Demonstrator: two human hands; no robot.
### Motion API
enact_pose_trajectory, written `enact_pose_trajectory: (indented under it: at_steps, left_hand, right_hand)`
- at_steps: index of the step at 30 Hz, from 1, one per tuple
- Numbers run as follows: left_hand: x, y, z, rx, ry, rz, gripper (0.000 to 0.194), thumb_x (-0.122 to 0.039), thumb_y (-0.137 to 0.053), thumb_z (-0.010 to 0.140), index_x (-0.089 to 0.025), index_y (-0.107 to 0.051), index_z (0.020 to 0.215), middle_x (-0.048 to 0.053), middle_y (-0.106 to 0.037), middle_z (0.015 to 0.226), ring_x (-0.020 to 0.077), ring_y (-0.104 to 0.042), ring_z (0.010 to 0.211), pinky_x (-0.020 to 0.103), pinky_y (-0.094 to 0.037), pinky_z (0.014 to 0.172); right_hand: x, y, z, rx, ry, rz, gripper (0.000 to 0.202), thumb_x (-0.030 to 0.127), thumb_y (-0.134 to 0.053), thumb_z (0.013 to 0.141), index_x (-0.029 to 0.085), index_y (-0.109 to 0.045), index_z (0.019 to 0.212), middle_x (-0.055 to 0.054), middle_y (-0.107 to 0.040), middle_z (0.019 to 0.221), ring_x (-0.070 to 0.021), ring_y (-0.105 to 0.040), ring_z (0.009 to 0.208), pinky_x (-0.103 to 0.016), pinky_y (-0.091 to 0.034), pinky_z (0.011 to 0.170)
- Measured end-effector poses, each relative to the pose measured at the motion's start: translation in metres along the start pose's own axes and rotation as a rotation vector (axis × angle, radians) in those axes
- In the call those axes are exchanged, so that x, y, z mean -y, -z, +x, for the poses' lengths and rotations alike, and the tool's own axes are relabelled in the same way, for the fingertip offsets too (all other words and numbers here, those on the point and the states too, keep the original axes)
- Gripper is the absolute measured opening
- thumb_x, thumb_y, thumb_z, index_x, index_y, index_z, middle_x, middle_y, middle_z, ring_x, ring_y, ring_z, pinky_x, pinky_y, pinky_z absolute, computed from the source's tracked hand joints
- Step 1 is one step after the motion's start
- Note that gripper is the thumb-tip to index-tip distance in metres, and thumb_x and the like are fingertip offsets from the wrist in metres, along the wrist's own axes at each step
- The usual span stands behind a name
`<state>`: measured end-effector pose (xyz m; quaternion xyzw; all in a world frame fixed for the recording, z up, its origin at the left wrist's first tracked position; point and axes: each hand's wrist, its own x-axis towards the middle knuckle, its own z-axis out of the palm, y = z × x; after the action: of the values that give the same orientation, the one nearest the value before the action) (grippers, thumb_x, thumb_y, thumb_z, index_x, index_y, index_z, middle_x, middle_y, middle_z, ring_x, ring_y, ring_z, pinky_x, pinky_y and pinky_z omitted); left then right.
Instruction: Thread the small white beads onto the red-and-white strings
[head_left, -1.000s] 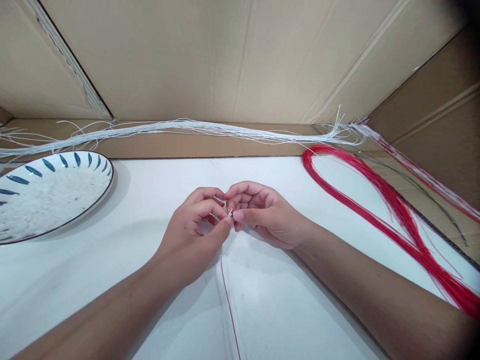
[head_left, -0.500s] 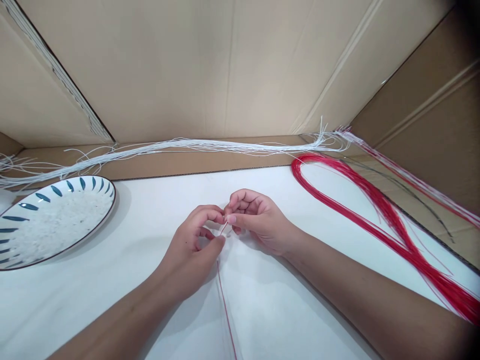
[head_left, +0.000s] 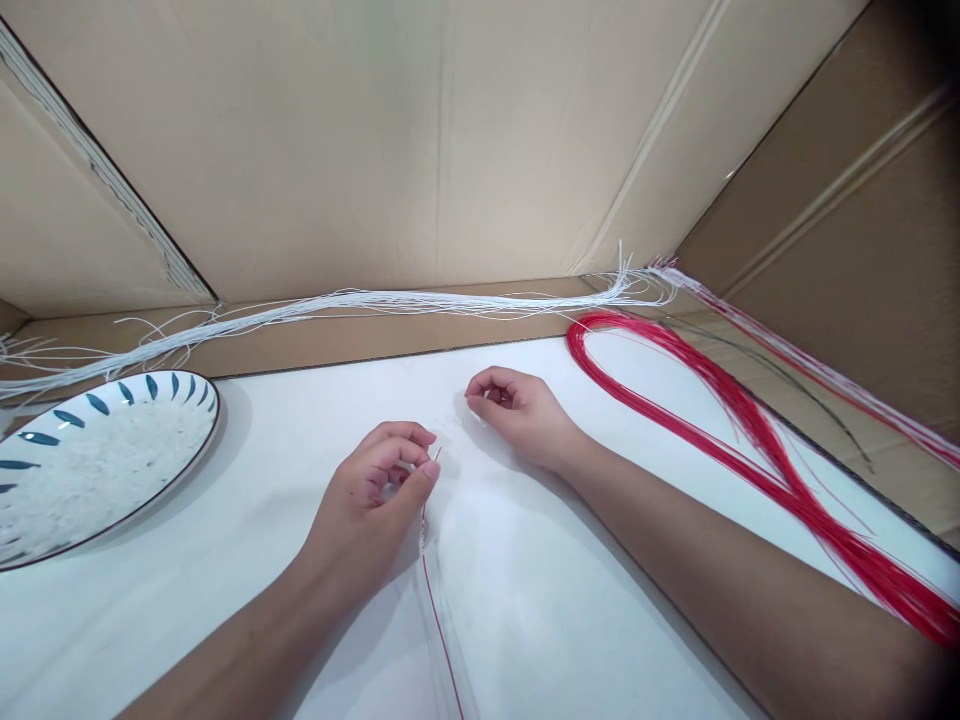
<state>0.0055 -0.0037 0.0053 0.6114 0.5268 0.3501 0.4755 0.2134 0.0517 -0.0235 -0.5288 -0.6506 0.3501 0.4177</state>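
Note:
Thumb and index finger of my left hand (head_left: 386, 480) pinch a thin red wire (head_left: 437, 615). Its short tip pokes up just past the fingertips, and the rest runs down toward the near edge of the view. Small clear or whitish bits cling to the wire just below the hand. My right hand (head_left: 521, 412) is apart from the wire, to the right and a little farther away, with thumb and index finger together. Whatever may be between them is too small to make out. Faint clear bits lie on the white surface (head_left: 360, 400) near its fingertips.
At the left is an oval plate (head_left: 214, 425) with blue leaf marks, bearing small clear-white pieces (head_left: 112, 465). A looped bundle of red wires (head_left: 675, 425) lies at the right. White strands (head_left: 420, 300) stretch along the back before cardboard walls (head_left: 300, 150).
My right hand has come away from my left hand and the wire tip. My left hand keeps its pinch on the wire. The whole view has shifted slightly.

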Motion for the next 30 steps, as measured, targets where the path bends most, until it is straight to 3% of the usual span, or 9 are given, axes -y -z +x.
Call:
enact_pose_trajectory:
  at_steps: [3, 9, 17, 20, 22, 24, 27, 30]
  left_hand:
    - [-0.002, -0.001, -0.001, 0.005, 0.010, -0.014, 0.026, -0.039, -0.062, 0.090, -0.021, -0.064, 0.071, 0.005, -0.060, 0.118, 0.0195, -0.059, 0.096, 0.031, -0.045, 0.072]
    - [-0.003, -0.001, -0.001, 0.009, 0.012, -0.022, 0.026, -0.039, -0.063, 0.089, -0.020, -0.064, 0.070, 0.004, -0.059, 0.117, 0.0158, -0.055, 0.084, 0.030, -0.043, 0.069]
    - [-0.003, -0.001, -0.001, 0.013, 0.031, -0.039, 0.027, -0.039, -0.062, 0.089, -0.020, -0.063, 0.070, 0.003, -0.058, 0.118, 0.0153, -0.056, 0.086, 0.030, -0.042, 0.070]
    - [-0.003, -0.001, -0.001, 0.002, 0.026, -0.036, 0.026, -0.039, -0.062, 0.089, -0.021, -0.064, 0.070, 0.002, -0.059, 0.119, 0.0187, -0.058, 0.097, 0.032, -0.042, 0.073]
    - [-0.003, -0.001, -0.002, -0.011, 0.017, -0.045, 0.025, -0.039, -0.063, 0.088, -0.022, -0.065, 0.070, 0.003, -0.059, 0.122, 0.0220, -0.058, 0.105, 0.032, -0.043, 0.073]
    - [-0.003, -0.002, -0.002, -0.031, 0.008, -0.066, 0.024, -0.039, -0.065, 0.087, -0.022, -0.065, 0.069, 0.003, -0.060, 0.126, 0.0229, -0.059, 0.108, 0.032, -0.045, 0.073]
    - [-0.003, -0.004, -0.003, -0.060, -0.019, -0.121, 0.024, -0.038, -0.068, 0.085, -0.022, -0.067, 0.067, 0.003, -0.061, 0.129, 0.0204, -0.063, 0.104, 0.032, -0.049, 0.078]
    - [-0.004, -0.005, -0.004, -0.065, -0.041, -0.168, 0.023, -0.038, -0.070, 0.085, -0.022, -0.070, 0.067, 0.004, -0.064, 0.125, 0.0207, -0.064, 0.108, 0.032, -0.052, 0.084]
  right_hand:
    - [-0.001, 0.002, 0.002, 0.047, 0.036, -0.114, 0.006, 0.014, -0.064, 0.082, 0.017, -0.069, 0.082, -0.003, -0.066, 0.085, -0.0143, -0.055, 0.070, -0.030, -0.044, 0.068]
    - [0.007, 0.000, -0.001, 0.135, 0.122, -0.333, 0.015, 0.006, -0.062, 0.082, 0.014, -0.073, 0.089, -0.007, -0.067, 0.095, -0.0136, -0.058, 0.073, -0.030, -0.047, 0.072]
    - [0.004, 0.002, 0.002, 0.179, 0.134, -0.308, 0.015, 0.004, -0.061, 0.086, 0.015, -0.071, 0.081, -0.006, -0.068, 0.092, -0.0148, -0.059, 0.078, -0.029, -0.046, 0.076]
    - [0.005, 0.001, 0.001, 0.162, 0.149, -0.292, 0.015, 0.006, -0.059, 0.089, 0.015, -0.069, 0.082, -0.006, -0.068, 0.092, -0.0156, -0.060, 0.081, -0.030, -0.046, 0.077]
    - [0.007, -0.001, -0.002, 0.151, 0.128, -0.152, 0.011, 0.013, -0.060, 0.092, 0.016, -0.068, 0.085, -0.004, -0.067, 0.088, -0.0146, -0.060, 0.079, -0.029, -0.046, 0.074]
    - [0.010, -0.006, -0.006, 0.187, 0.048, 0.148, 0.007, 0.021, -0.064, 0.092, 0.017, -0.066, 0.087, -0.001, -0.065, 0.079, -0.0127, -0.058, 0.070, -0.027, -0.046, 0.068]
    - [0.014, -0.015, -0.013, 0.314, -0.097, 0.597, 0.012, 0.027, -0.073, 0.088, 0.016, -0.067, 0.087, 0.001, -0.066, 0.072, -0.0104, -0.059, 0.063, -0.025, -0.049, 0.064]
    - [0.015, -0.022, -0.018, 0.421, -0.155, 0.826, 0.016, 0.027, -0.081, 0.084, 0.014, -0.072, 0.086, -0.001, -0.070, 0.073, -0.0091, -0.063, 0.065, -0.023, -0.051, 0.065]
